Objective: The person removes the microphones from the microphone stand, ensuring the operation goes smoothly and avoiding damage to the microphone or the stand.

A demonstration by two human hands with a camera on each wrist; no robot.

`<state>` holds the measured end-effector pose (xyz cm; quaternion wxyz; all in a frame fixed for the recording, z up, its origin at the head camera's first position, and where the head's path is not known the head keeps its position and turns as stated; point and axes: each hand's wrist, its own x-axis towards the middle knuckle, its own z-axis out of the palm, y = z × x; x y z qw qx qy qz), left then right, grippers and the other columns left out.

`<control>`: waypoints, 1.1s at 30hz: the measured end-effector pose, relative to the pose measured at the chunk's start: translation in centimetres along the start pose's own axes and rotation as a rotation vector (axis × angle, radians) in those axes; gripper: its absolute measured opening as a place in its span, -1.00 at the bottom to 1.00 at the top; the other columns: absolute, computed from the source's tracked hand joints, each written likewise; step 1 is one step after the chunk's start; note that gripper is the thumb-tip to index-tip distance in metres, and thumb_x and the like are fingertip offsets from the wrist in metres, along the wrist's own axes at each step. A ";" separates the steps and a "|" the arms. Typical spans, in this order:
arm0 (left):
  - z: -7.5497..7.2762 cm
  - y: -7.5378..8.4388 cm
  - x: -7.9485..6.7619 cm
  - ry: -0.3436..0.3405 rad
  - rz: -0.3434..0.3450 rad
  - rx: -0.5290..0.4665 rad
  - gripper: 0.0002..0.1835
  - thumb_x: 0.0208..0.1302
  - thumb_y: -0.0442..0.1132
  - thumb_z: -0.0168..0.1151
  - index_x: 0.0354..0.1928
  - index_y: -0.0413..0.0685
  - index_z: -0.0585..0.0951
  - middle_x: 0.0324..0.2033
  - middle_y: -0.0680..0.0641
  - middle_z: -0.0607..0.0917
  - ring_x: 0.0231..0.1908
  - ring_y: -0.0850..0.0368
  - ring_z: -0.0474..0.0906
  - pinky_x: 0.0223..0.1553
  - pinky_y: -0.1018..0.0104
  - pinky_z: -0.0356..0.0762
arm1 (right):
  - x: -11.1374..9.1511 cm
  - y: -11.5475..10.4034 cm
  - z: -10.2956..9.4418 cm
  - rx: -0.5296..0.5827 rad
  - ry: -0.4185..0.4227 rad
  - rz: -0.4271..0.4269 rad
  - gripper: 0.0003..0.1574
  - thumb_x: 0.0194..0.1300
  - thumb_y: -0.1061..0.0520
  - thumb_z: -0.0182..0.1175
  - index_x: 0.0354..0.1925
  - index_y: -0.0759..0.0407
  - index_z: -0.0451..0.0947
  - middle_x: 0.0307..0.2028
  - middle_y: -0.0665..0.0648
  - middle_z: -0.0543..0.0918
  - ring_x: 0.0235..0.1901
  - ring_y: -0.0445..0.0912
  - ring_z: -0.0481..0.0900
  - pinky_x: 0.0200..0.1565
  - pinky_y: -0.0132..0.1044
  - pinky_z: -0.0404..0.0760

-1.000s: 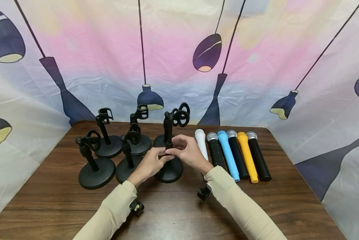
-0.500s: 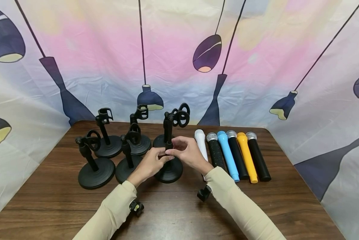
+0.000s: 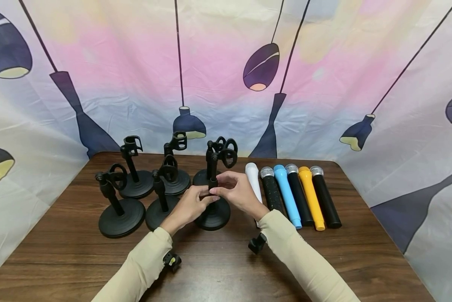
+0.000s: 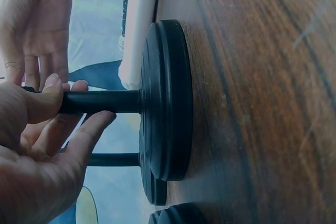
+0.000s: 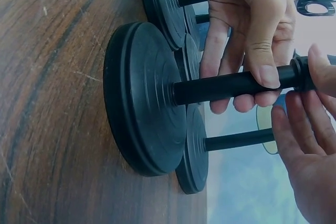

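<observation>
Both hands are on a black desktop microphone stand [image 3: 213,216] at the table's middle, its round base on the wood. My left hand [image 3: 188,206] holds the lower part of the upright pole [image 5: 205,88] between thumb and fingers. Just above, my right hand [image 3: 241,193] pinches the collar [image 5: 300,73] on the pole, as the right wrist view shows. The stand's clip [image 3: 227,158] rises over the hands, tilted to the right. Directly behind is another black stand, its base [image 3: 200,178] partly hidden by the held one.
Several more black stands, such as the front left one [image 3: 121,218], cluster at the left. Right of the hands lies a row of microphones: white [image 3: 252,176], blue [image 3: 288,196], yellow [image 3: 312,197] and several black ones [image 3: 325,199]. A printed cloth [image 3: 226,84] hangs behind the table.
The held stand's clip and upper pole have sunk a little, showing more of the clip behind. Both hands have stayed almost in place on the pole.
</observation>
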<state>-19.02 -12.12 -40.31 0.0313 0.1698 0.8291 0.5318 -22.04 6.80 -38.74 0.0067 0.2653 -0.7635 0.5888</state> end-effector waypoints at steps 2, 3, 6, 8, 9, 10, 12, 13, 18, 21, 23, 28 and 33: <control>0.0 0.0 0.0 0.001 0.001 -0.004 -0.70 0.47 -0.25 0.24 0.19 -0.03 0.67 0.08 -0.04 0.72 0.14 0.07 0.61 0.17 -0.05 0.52 | 0.0 0.0 0.0 0.002 0.004 -0.001 -0.59 0.24 0.27 0.45 0.05 0.33 0.66 -0.05 0.25 0.73 -0.08 0.04 0.73 0.00 -0.19 0.67; 0.0 0.0 0.0 0.003 0.000 -0.004 -0.70 0.47 -0.25 0.24 0.18 -0.02 0.67 0.07 -0.03 0.72 0.13 0.08 0.61 0.16 -0.04 0.53 | 0.0 0.0 0.0 0.010 0.005 -0.002 -0.58 0.24 0.28 0.45 0.06 0.35 0.65 -0.04 0.26 0.73 -0.08 0.05 0.73 0.00 -0.19 0.68; 0.0 -0.1 0.0 0.005 0.002 0.000 -0.72 0.47 -0.25 0.25 0.16 -0.02 0.68 0.06 -0.02 0.73 0.12 0.09 0.61 0.15 -0.04 0.53 | 0.0 0.1 0.1 0.026 0.009 -0.007 -0.56 0.22 0.30 0.45 0.06 0.40 0.63 -0.02 0.32 0.71 -0.05 0.09 0.73 0.03 -0.19 0.67; 0.1 -0.1 0.1 0.006 0.005 0.002 -0.72 0.46 -0.24 0.25 0.15 -0.01 0.69 0.05 -0.01 0.73 0.12 0.09 0.61 0.15 -0.03 0.52 | 0.0 0.2 0.1 0.034 0.009 -0.007 -0.56 0.22 0.32 0.45 0.05 0.43 0.61 -0.01 0.37 0.70 -0.03 0.12 0.72 0.04 -0.18 0.67; 0.1 -0.1 0.1 0.005 0.008 0.003 -0.72 0.46 -0.24 0.25 0.16 -0.01 0.68 0.06 -0.01 0.73 0.13 0.10 0.61 0.16 -0.03 0.52 | 0.0 0.2 0.1 0.035 0.011 -0.003 -0.57 0.21 0.32 0.45 0.04 0.43 0.62 -0.01 0.37 0.70 -0.02 0.13 0.72 0.04 -0.18 0.67; 0.1 -0.1 0.1 0.003 0.010 0.002 -0.72 0.46 -0.25 0.25 0.16 -0.01 0.68 0.06 -0.01 0.73 0.13 0.10 0.61 0.16 -0.03 0.53 | 0.0 0.2 0.1 0.035 0.011 -0.001 -0.58 0.22 0.32 0.45 0.03 0.43 0.62 -0.01 0.38 0.69 -0.02 0.14 0.72 0.04 -0.18 0.67; 0.1 -0.2 0.1 0.001 0.012 0.004 -0.74 0.47 -0.24 0.24 0.14 -0.01 0.69 0.05 -0.02 0.74 0.09 0.09 0.62 0.12 0.01 0.53 | 0.0 0.2 0.1 0.035 0.012 0.002 -0.62 0.22 0.32 0.44 -0.01 0.43 0.63 0.00 0.38 0.69 0.01 0.13 0.71 0.04 -0.17 0.67; 0.1 -0.2 0.1 0.000 0.012 0.006 -0.75 0.47 -0.24 0.24 0.12 -0.01 0.70 0.05 -0.02 0.74 0.06 0.10 0.63 0.08 0.05 0.53 | 0.0 0.1 0.1 0.034 0.012 -0.001 -0.64 0.22 0.32 0.44 -0.02 0.43 0.63 0.00 0.38 0.69 0.02 0.14 0.70 0.05 -0.16 0.67; 0.0 -0.2 0.1 -0.003 0.011 0.021 -0.78 0.48 -0.23 0.23 0.08 0.00 0.70 0.04 -0.02 0.74 -0.01 0.10 0.64 -0.02 0.13 0.50 | 0.1 0.0 0.0 0.024 0.009 -0.002 -0.69 0.22 0.32 0.44 -0.08 0.41 0.64 0.00 0.37 0.69 0.07 0.12 0.69 0.05 -0.18 0.66; 0.1 0.0 0.1 0.004 0.005 0.023 -0.76 0.48 -0.24 0.24 0.11 -0.01 0.69 0.05 -0.03 0.74 0.06 0.08 0.64 0.07 0.06 0.56 | 0.1 0.1 -0.2 0.017 -0.004 0.003 -0.65 0.22 0.32 0.45 -0.03 0.39 0.64 0.01 0.35 0.69 0.04 0.11 0.70 0.05 -0.19 0.66; 0.1 0.2 0.0 0.014 0.001 0.059 -0.71 0.47 -0.23 0.25 0.16 -0.04 0.67 0.05 -0.06 0.73 0.10 0.05 0.64 0.11 -0.01 0.57 | 0.0 0.1 -0.6 -0.001 -0.015 0.002 -0.61 0.22 0.30 0.45 0.01 0.36 0.64 0.00 0.32 0.70 -0.01 0.10 0.72 0.05 -0.19 0.66; -0.2 1.0 -1.2 0.047 -0.058 0.218 -0.53 0.43 -0.20 0.31 0.32 -0.13 0.54 0.10 -0.14 0.70 0.10 -0.04 0.65 0.06 -0.01 0.62 | -1.1 -0.6 -2.2 -0.118 -0.023 -0.022 -0.64 0.26 0.23 0.44 0.01 0.30 0.66 -0.12 0.23 0.74 -0.15 0.01 0.73 -0.03 -0.15 0.69; -1.1 2.0 -3.8 0.120 -0.043 0.377 -0.65 0.44 -0.20 0.29 0.18 -0.19 0.64 -0.08 -0.10 0.77 -0.17 0.07 0.72 -0.18 0.12 0.68 | -3.2 -2.3 -4.4 -0.239 0.040 -0.034 -0.80 0.33 0.20 0.39 -0.09 0.23 0.71 -0.16 0.14 0.75 -0.20 -0.05 0.72 -0.12 -0.18 0.70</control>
